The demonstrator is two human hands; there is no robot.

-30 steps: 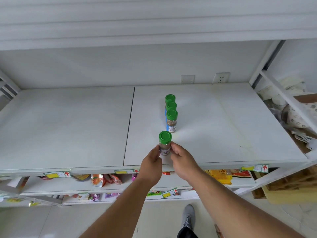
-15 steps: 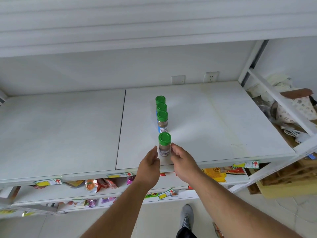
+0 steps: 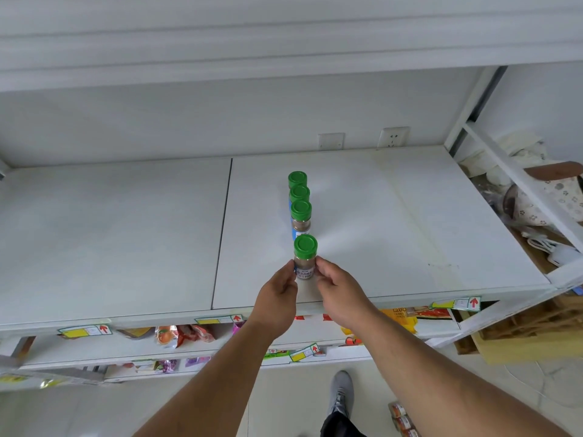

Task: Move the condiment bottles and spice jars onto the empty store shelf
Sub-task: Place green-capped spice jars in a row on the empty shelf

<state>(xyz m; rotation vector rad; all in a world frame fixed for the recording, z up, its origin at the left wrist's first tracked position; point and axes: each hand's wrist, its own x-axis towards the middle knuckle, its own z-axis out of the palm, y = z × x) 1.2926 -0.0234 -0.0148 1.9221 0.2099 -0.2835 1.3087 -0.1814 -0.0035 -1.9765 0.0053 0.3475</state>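
Four green-capped spice jars stand in a line running front to back on the white shelf [image 3: 394, 234]. The nearest jar [image 3: 305, 258], with brown powder and a blue-white label, stands upright between my hands. My left hand [image 3: 277, 298] pinches its left side and my right hand [image 3: 339, 288] pinches its right side. Right behind it stands a second jar [image 3: 301, 217], then a third jar [image 3: 299, 194], and the rear jar [image 3: 297, 180] is farthest back. Only the caps of the two rear jars show.
The shelf's left panel [image 3: 110, 234] is bare. Lower shelves hold snack packets [image 3: 186, 334] behind price tags. Right of the shelf frame [image 3: 517, 175] lie cloth, cables and a cardboard box [image 3: 530, 339]. More jars [image 3: 402, 419] sit on the floor by my shoe [image 3: 342, 392].
The nearest jar has moved back along the shelf, closer to the third jar in line. Both hands now close on its sides. The view shifted slightly right.
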